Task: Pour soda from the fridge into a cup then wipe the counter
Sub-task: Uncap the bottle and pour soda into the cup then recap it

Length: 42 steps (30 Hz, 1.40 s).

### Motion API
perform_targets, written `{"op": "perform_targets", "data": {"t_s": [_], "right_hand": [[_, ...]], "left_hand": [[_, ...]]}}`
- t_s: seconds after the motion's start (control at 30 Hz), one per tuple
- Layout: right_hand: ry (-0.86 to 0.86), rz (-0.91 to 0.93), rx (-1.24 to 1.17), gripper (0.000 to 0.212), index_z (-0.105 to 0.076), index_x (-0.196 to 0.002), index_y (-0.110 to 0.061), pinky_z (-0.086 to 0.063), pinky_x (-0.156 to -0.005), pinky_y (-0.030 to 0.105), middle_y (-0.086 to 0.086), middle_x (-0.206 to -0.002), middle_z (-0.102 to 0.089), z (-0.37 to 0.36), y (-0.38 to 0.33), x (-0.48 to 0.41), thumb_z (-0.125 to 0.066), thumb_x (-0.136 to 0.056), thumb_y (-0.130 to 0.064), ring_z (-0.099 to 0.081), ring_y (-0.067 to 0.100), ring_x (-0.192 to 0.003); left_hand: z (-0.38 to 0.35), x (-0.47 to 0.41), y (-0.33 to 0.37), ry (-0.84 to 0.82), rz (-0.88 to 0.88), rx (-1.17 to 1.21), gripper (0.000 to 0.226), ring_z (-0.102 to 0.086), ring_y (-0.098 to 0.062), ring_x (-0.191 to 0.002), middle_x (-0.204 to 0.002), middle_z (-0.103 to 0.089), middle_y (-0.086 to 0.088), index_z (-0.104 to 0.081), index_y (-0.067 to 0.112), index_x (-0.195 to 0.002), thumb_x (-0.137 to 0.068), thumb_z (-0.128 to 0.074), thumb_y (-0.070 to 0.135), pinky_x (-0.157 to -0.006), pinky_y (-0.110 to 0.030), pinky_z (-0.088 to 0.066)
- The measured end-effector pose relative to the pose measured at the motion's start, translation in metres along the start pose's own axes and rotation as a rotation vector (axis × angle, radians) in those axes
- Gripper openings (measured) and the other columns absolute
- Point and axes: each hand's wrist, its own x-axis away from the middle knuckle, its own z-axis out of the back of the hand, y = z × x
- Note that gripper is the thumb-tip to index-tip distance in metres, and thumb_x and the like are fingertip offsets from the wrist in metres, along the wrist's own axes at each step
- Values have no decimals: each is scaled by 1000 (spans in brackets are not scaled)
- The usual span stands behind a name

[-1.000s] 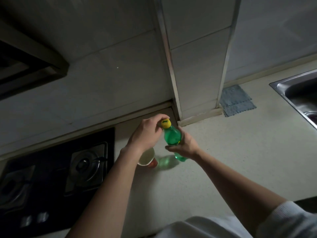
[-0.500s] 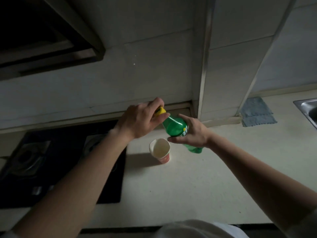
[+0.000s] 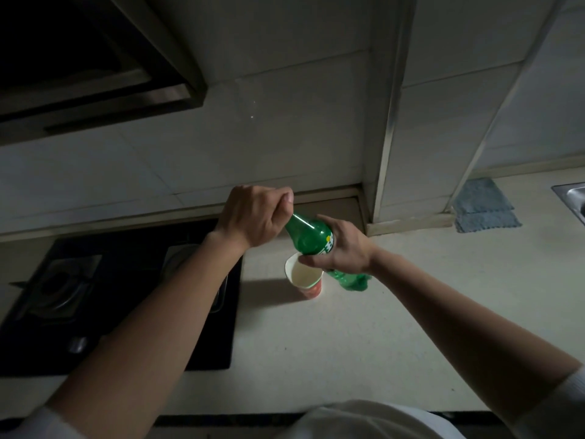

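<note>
Two grips on tilted bottle (image 3: 311,234): left grip (image 3: 253,217) curled over hidden cap, right grip (image 3: 345,248) clamped round body.

Left hand (image 3: 253,217) is closing over the top of the green soda bottle (image 3: 311,236), hiding the cap. Right hand (image 3: 345,248) is wrapping the bottle's middle and covering most of the label, so the lettering is unreadable. Right thumb is crossing the paper cup (image 3: 308,288) rim. Cup contents: cannot tell in the dim light. Sink (image 3: 573,198) is running off the right edge, range hood (image 3: 95,74) off the top and left. Left forearm is overlapping the gas hob (image 3: 63,280).
</note>
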Motion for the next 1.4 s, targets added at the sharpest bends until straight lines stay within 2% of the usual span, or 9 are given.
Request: {"op": "perform_targets", "data": {"t_s": [0.33, 0.53, 0.63, 0.77, 0.83, 1.03, 1.13, 1.2, 1.4], "right_hand": [[79, 31, 45, 63, -56, -124, -7, -39, -62, 1, -15, -92, -59, 2, 9, 5, -83, -75, -35, -56, -5, -74], [129, 38, 109, 60, -56, -120, -11, -42, -59, 4, -9, -93, -62, 4, 11, 8, -83, -75, -39, -58, -3, -71], [56, -27, -11, 77, -50, -132, -7, -47, -67, 7, -7, -103, -63, 13, 12, 9, -82, -72, -43, -63, 1, -80], [-93, -30, -122, 37, -56, -109, -28, -51, -69, 17, -4, -96, -68, 21, 2, 8, -80, -80, -23, -66, 8, -80], [-104, -24, -142, 34, -56, -103, -34, -50, -68, 17, -6, -92, -68, 19, -1, 7, -79, -82, -20, -66, 5, -77], [9, -8, -34, 59, -54, -126, -16, -56, -76, 22, -1, -107, -69, 12, 2, 10, -82, -77, -34, -68, 12, -88], [87, 25, 47, 51, -56, -112, -18, -44, -63, 7, -13, -91, -64, 10, 5, 9, -82, -74, -39, -61, 1, -75], [133, 46, 93, 48, -53, -109, -22, -41, -59, 6, -18, -85, -59, 11, 7, 9, -82, -74, -38, -58, -4, -69], [172, 1, 226, 62, -54, -116, -22, -58, -69, 33, -6, -93, -68, 10, 22, 8, -76, -69, -55, -66, 11, -76]], "left_hand": [[-20, 2, 3, -13, 122, -32, 44, -53, -33, -45, -49, -53, -6, -55, 16, -65, -94, -27, 35, -49, -25, -28], [-20, -6, 18, -148, 330, -33, 58, -59, -35, -56, -61, -61, -15, -51, 14, -61, -96, -17, 45, -54, -34, -45], [-13, -10, 16, -110, 192, -68, 54, -60, -34, -62, -69, -62, -5, -47, 19, -71, -98, -17, 55, -54, -32, -43], [1, -20, 10, -86, -16, 51, 36, -53, -27, -63, -78, -44, 5, -44, 20, -81, -100, -24, 43, -50, -32, -42], [2, -23, 8, -70, -50, 76, 33, -51, -27, -60, -74, -37, 8, -46, 19, -76, -98, -28, 35, -50, -29, -35], [-8, -18, 9, -61, 25, 1, 42, -52, -30, -53, -64, -50, -2, -54, 13, -67, -93, -27, 32, -50, -25, -27], [-16, -15, 11, -85, 122, -25, 45, -55, -33, -56, -65, -56, -7, -52, 15, -66, -93, -22, 35, -52, -27, -28], [-19, -15, 14, -87, 200, -33, 50, -56, -33, -58, -65, -60, -9, -54, 14, -66, -92, -19, 38, -52, -28, -30], [-28, -16, 31, -188, 412, -82, 58, -62, -38, -71, -79, -68, -22, -64, 5, -69, -99, -24, 33, -59, -35, -38]]}}
